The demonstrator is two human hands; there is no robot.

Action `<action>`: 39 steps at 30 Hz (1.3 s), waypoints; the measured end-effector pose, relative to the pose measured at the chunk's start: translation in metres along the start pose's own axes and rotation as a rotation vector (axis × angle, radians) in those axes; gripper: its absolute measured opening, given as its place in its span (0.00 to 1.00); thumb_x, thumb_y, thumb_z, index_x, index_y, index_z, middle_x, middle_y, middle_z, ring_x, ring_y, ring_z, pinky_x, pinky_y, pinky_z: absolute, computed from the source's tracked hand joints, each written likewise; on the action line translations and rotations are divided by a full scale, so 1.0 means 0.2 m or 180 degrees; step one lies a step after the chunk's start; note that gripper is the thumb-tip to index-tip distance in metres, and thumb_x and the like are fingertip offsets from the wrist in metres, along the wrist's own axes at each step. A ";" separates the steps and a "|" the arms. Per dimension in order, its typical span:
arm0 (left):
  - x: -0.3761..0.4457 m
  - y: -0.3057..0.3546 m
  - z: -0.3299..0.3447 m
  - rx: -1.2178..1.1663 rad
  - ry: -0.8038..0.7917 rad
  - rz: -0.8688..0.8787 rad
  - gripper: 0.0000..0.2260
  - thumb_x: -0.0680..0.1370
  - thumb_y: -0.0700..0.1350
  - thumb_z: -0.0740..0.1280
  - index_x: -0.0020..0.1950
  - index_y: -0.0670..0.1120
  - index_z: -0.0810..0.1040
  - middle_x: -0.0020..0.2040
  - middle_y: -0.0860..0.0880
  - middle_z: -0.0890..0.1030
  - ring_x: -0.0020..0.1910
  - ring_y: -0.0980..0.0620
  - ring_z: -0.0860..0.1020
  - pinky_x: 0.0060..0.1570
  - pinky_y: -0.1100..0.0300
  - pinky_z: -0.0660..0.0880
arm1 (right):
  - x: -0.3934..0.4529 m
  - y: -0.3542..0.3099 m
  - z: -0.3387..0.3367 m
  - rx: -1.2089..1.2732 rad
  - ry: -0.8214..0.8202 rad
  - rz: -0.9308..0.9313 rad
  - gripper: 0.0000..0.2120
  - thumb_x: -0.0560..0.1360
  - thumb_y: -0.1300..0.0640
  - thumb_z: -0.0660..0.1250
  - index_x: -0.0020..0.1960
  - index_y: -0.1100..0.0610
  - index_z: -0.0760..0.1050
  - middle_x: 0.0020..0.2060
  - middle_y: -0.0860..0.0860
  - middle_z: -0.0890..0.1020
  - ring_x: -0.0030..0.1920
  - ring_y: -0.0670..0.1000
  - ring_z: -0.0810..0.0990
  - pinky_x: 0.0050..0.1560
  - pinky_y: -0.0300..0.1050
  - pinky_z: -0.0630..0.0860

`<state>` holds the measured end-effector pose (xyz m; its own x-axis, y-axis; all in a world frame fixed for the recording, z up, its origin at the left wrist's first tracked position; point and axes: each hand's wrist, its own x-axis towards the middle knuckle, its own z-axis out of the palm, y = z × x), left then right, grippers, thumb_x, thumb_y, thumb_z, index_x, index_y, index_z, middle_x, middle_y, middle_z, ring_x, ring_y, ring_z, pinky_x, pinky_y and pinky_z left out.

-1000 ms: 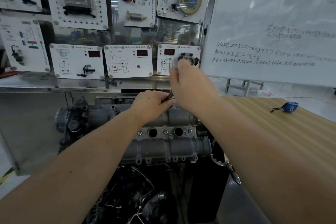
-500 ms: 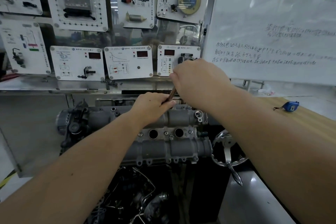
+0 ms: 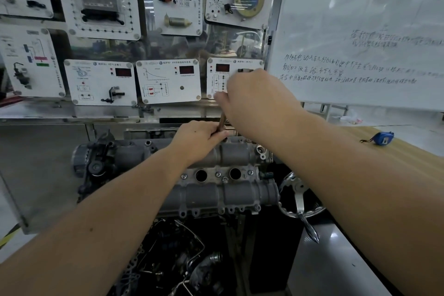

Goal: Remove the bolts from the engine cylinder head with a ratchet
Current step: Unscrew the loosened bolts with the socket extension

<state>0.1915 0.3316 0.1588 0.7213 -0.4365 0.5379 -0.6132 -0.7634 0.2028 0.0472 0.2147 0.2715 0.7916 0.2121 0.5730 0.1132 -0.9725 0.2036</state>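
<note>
The grey engine cylinder head [image 3: 216,194] lies across the middle on a black stand, with two round holes and small bolts [image 3: 218,174] along its top. A thin brownish ratchet shaft [image 3: 222,122] stands nearly upright at the head's far edge. My left hand [image 3: 199,140] grips the shaft low down, by the head. My right hand [image 3: 254,98] grips the upper end, above the left hand. The tool's tip and the bolt under it are hidden by my left hand.
A panel wall with white instrument boards [image 3: 168,81] stands just behind the engine. A whiteboard [image 3: 360,31] leans at the right. A blue tape measure [image 3: 382,138] lies on the wooden table [image 3: 408,163]. A chrome handwheel [image 3: 300,197] sticks out at the engine's right end.
My right hand has shifted a little to the right and lower at the top of the shaft. My view has tilted down slightly, showing more of the handwheel. My left hand stays in place.
</note>
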 end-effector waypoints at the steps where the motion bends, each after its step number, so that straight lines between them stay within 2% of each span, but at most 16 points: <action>1: 0.00 0.00 0.00 0.0024 -0.0008 0.0008 0.17 0.82 0.58 0.58 0.33 0.58 0.65 0.30 0.58 0.71 0.32 0.62 0.68 0.32 0.64 0.61 | 0.00 -0.01 0.00 -0.0102 -0.0006 -0.0126 0.17 0.83 0.59 0.59 0.36 0.56 0.63 0.32 0.51 0.66 0.31 0.49 0.65 0.25 0.42 0.59; 3: -0.01 0.00 0.01 0.0019 0.0025 0.0022 0.18 0.82 0.58 0.58 0.32 0.58 0.64 0.30 0.58 0.71 0.32 0.63 0.69 0.31 0.63 0.61 | 0.00 -0.01 0.00 -0.0178 -0.0068 -0.0346 0.10 0.80 0.65 0.60 0.40 0.58 0.67 0.34 0.52 0.69 0.32 0.48 0.63 0.30 0.43 0.66; 6: -0.02 0.00 0.01 -0.0051 0.0082 0.0027 0.19 0.82 0.58 0.58 0.31 0.57 0.63 0.29 0.57 0.71 0.31 0.62 0.69 0.31 0.63 0.61 | 0.01 0.01 -0.03 0.0049 -0.0188 -0.0605 0.12 0.75 0.69 0.61 0.49 0.57 0.80 0.46 0.54 0.80 0.47 0.52 0.77 0.48 0.48 0.80; 10: -0.03 0.00 0.01 -0.0308 0.0127 0.0049 0.20 0.80 0.54 0.59 0.27 0.57 0.63 0.25 0.58 0.67 0.28 0.61 0.66 0.30 0.60 0.58 | -0.01 0.01 -0.01 0.0237 -0.0448 -0.0620 0.14 0.75 0.64 0.63 0.59 0.57 0.80 0.57 0.53 0.78 0.58 0.54 0.78 0.57 0.51 0.78; 12: -0.02 0.00 0.01 -0.0154 0.0058 0.0028 0.19 0.82 0.54 0.59 0.30 0.56 0.64 0.28 0.59 0.68 0.29 0.60 0.66 0.32 0.58 0.60 | -0.01 0.03 0.02 0.0299 -0.0272 -0.0337 0.12 0.79 0.52 0.65 0.59 0.56 0.76 0.56 0.53 0.76 0.54 0.55 0.78 0.47 0.51 0.78; 14: -0.01 0.00 0.01 0.0054 0.0003 0.0059 0.17 0.83 0.57 0.58 0.35 0.57 0.67 0.31 0.59 0.71 0.33 0.58 0.69 0.34 0.57 0.62 | 0.01 0.04 0.03 0.0244 -0.0144 0.0086 0.16 0.81 0.44 0.61 0.45 0.56 0.72 0.43 0.52 0.76 0.40 0.54 0.77 0.32 0.44 0.69; 16: -0.01 -0.01 0.01 0.0092 0.0029 0.0131 0.16 0.83 0.59 0.57 0.36 0.59 0.67 0.31 0.59 0.72 0.35 0.56 0.72 0.33 0.61 0.63 | 0.01 0.04 0.02 0.0245 -0.0126 0.0218 0.19 0.83 0.47 0.60 0.37 0.55 0.66 0.34 0.52 0.72 0.31 0.50 0.69 0.27 0.42 0.61; 18: -0.01 -0.01 0.02 0.0115 0.0049 0.0181 0.14 0.83 0.59 0.57 0.39 0.58 0.71 0.32 0.58 0.73 0.36 0.54 0.74 0.33 0.63 0.62 | 0.01 0.02 0.00 0.0254 -0.0135 0.0026 0.14 0.82 0.55 0.62 0.38 0.56 0.68 0.36 0.53 0.74 0.33 0.50 0.71 0.27 0.43 0.64; 20: -0.01 -0.01 0.02 0.0120 0.0059 0.0148 0.14 0.83 0.59 0.56 0.44 0.56 0.75 0.32 0.59 0.73 0.37 0.53 0.75 0.34 0.60 0.63 | 0.01 0.02 -0.02 0.0130 -0.0283 -0.0257 0.07 0.77 0.65 0.63 0.45 0.57 0.78 0.46 0.54 0.79 0.44 0.54 0.77 0.39 0.46 0.77; 21: -0.01 -0.01 0.02 0.0098 0.0058 0.0122 0.14 0.83 0.58 0.57 0.44 0.56 0.76 0.32 0.59 0.72 0.37 0.54 0.75 0.34 0.58 0.64 | 0.02 0.02 -0.03 0.0066 -0.0431 -0.0414 0.11 0.75 0.68 0.63 0.49 0.56 0.81 0.50 0.54 0.80 0.50 0.54 0.78 0.47 0.48 0.80; 25: -0.03 0.00 0.00 -0.0106 0.0080 0.0152 0.17 0.81 0.56 0.55 0.32 0.57 0.63 0.29 0.59 0.69 0.30 0.60 0.68 0.31 0.60 0.59 | 0.02 0.00 -0.02 0.0346 -0.0754 -0.0716 0.20 0.75 0.65 0.64 0.65 0.52 0.77 0.64 0.51 0.76 0.64 0.54 0.74 0.64 0.52 0.74; 27: -0.03 0.01 0.00 -0.0036 0.0057 0.0157 0.15 0.79 0.55 0.53 0.33 0.55 0.62 0.30 0.59 0.67 0.30 0.58 0.67 0.30 0.60 0.58 | 0.00 0.01 0.00 0.0404 -0.0533 -0.0484 0.17 0.78 0.51 0.66 0.66 0.51 0.73 0.62 0.51 0.74 0.61 0.54 0.75 0.55 0.54 0.77; 29: -0.02 0.00 0.01 0.0049 0.0057 0.0102 0.16 0.82 0.56 0.54 0.34 0.55 0.64 0.31 0.59 0.69 0.31 0.59 0.68 0.31 0.62 0.59 | 0.01 0.03 0.02 0.0246 -0.0295 -0.0040 0.15 0.80 0.42 0.62 0.49 0.55 0.72 0.48 0.52 0.76 0.45 0.53 0.76 0.39 0.47 0.73; 31: -0.01 -0.01 0.02 0.0038 0.0056 0.0083 0.17 0.83 0.58 0.57 0.35 0.58 0.66 0.31 0.59 0.72 0.32 0.61 0.70 0.32 0.63 0.61 | 0.02 0.03 0.01 0.0281 -0.0203 0.0207 0.19 0.82 0.44 0.60 0.38 0.55 0.65 0.39 0.53 0.74 0.37 0.53 0.73 0.33 0.45 0.67; 35: 0.00 -0.03 0.03 0.0058 0.0102 0.0146 0.16 0.83 0.59 0.57 0.35 0.59 0.66 0.31 0.59 0.72 0.32 0.62 0.70 0.32 0.64 0.61 | 0.03 0.02 -0.03 0.0163 -0.0379 -0.0260 0.06 0.79 0.60 0.63 0.49 0.56 0.78 0.49 0.54 0.80 0.49 0.56 0.79 0.44 0.47 0.76; 39: -0.02 -0.02 0.02 -0.0028 0.0178 0.0200 0.15 0.80 0.60 0.54 0.34 0.59 0.64 0.30 0.61 0.68 0.31 0.62 0.67 0.32 0.64 0.59 | 0.02 0.02 -0.06 0.0397 -0.0898 -0.0732 0.21 0.76 0.66 0.64 0.65 0.50 0.78 0.65 0.51 0.76 0.65 0.53 0.75 0.65 0.50 0.73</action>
<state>0.1921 0.3341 0.1530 0.6624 -0.4558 0.5945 -0.6596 -0.7311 0.1744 0.0433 0.2130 0.2831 0.8692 0.4083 0.2790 0.3656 -0.9104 0.1935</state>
